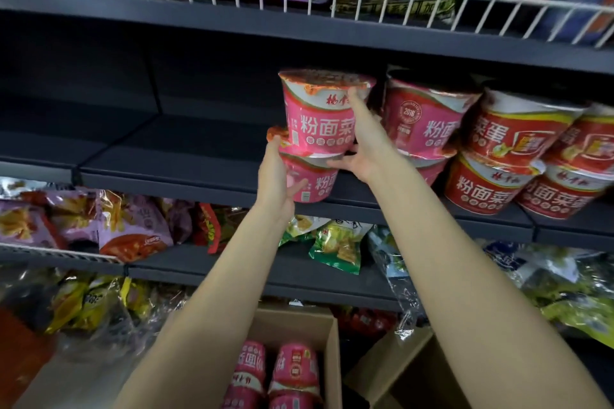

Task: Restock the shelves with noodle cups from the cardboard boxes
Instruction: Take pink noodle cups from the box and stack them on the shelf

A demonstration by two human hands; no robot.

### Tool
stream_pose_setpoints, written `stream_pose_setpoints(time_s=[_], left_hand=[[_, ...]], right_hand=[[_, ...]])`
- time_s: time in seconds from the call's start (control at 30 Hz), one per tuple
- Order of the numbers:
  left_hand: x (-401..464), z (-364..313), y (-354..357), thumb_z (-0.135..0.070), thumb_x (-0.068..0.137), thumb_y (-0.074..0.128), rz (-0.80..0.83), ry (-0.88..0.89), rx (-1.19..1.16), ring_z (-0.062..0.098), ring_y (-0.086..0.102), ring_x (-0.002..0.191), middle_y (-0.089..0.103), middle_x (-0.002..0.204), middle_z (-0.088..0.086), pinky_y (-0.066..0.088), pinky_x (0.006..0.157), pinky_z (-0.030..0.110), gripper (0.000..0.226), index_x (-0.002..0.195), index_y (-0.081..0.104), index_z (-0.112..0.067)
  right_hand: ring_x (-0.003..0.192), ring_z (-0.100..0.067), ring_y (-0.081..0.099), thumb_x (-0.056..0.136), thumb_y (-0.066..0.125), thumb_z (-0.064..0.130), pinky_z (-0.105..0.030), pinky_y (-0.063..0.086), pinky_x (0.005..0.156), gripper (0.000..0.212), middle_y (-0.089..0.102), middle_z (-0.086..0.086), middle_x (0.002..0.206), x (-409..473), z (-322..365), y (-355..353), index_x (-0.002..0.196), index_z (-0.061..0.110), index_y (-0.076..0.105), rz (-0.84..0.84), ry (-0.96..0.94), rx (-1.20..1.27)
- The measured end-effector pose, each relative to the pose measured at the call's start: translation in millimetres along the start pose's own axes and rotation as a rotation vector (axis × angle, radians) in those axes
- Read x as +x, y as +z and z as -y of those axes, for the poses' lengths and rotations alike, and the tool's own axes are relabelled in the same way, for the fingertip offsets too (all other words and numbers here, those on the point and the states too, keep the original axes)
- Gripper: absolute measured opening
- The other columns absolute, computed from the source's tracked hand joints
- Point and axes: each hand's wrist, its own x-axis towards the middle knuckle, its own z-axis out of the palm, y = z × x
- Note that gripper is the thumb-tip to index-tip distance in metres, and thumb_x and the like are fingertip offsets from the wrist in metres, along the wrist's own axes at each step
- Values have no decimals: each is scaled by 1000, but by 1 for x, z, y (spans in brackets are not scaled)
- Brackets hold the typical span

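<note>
You are setting a pink two-cup stack on the shelf [186,173]: your left hand [277,176] cups the bottom cup [315,184], your right hand [365,146] clasps the top cup [319,113]. Next, I judge, slide them back beside the stocked pink cups [422,119] and fetch more from the box [299,325].

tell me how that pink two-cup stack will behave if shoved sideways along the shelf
The top pink cup sits only on the lower pink cup, so it may topple. Both look glossy, probably slippery. Narrow bases suggest tipping.
</note>
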Motion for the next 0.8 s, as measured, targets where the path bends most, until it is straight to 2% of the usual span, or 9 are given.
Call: stream_pose_setpoints(time_s=[0.13, 0.2, 0.27, 0.4, 0.43, 0.5, 0.57, 0.67, 0.8], left_hand=[[20, -7, 12, -39, 101, 37, 58, 13, -43, 3, 57, 79, 63, 83, -9, 46, 94, 35, 25, 88, 54, -26], [29, -8, 19, -37, 102, 33, 97, 35, 16, -1, 61, 57, 65, 61, -10, 50, 71, 21, 31, 79, 49, -23], [38, -11, 30, -38, 102, 32, 118, 44, 67, -1, 58, 47, 62, 56, -7, 47, 48, 15, 34, 75, 47, -22], [71, -20, 42, -45, 101, 31, 147, 61, 143, 3, 57, 62, 60, 78, -4, 43, 38, 11, 38, 119, 49, -17], [81, -21, 44, -47, 100, 31, 138, 77, 215, 3, 56, 67, 60, 87, -2, 45, 41, 10, 41, 126, 45, -17], [100, -20, 43, -50, 99, 33, 169, 94, 350, 8, 59, 89, 60, 115, 3, 50, 69, 15, 50, 134, 41, -15], [114, -17, 36, -47, 97, 39, 155, 138, 516, 16, 51, 117, 50, 135, 3, 37, 92, 23, 55, 142, 36, -16], [126, -4, 16, -33, 95, 51, 162, 228, 734, 14, 46, 120, 44, 141, 3, 32, 88, 19, 59, 146, 27, -16], [136, 13, 1, -30, 92, 58, 232, 229, 790, 20, 34, 136, 31, 151, 8, 31, 101, 24, 73, 150, 16, -19]], right_hand=[[125, -16, 47, 97, 44, 47, -41, 37, 108, 60, 46, 6, 142, 29, -43, -12, 150, 32, 20, 23, -257, -230], [129, -14, 43, 98, 49, 33, -33, 35, 107, 63, 40, 5, 147, 39, -65, -25, 151, 28, 17, -35, -483, -629], [138, -18, 32, 95, 51, 16, -40, 31, 111, 67, 31, -2, 153, 52, -82, -38, 152, 19, 16, -121, -714, -1184], [148, -22, 3, 96, 42, 22, -48, 7, 118, 68, 1, -5, 161, 84, -82, -42, 153, 14, 6, -143, -719, -1792], [148, -23, 0, 97, 41, 26, -48, 6, 118, 68, -6, -6, 160, 93, -79, -40, 152, 13, 4, -154, -680, -1844], [147, -26, 2, 97, 40, 30, -47, 8, 118, 69, -13, -9, 159, 113, -73, -38, 152, 8, 3, -214, -581, -1874], [147, -27, 4, 97, 42, 32, -45, 10, 118, 73, -14, -12, 159, 125, -69, -33, 151, 2, 2, -290, -468, -1829], [147, -27, 4, 95, 47, 33, -47, 15, 117, 81, -17, -12, 158, 129, -72, -26, 150, 1, -4, -330, -445, -1720], [143, -37, 19, 93, 51, 30, -49, 24, 114, 79, -6, -21, 157, 121, -88, -23, 153, 17, 0, -337, -563, -1618]])
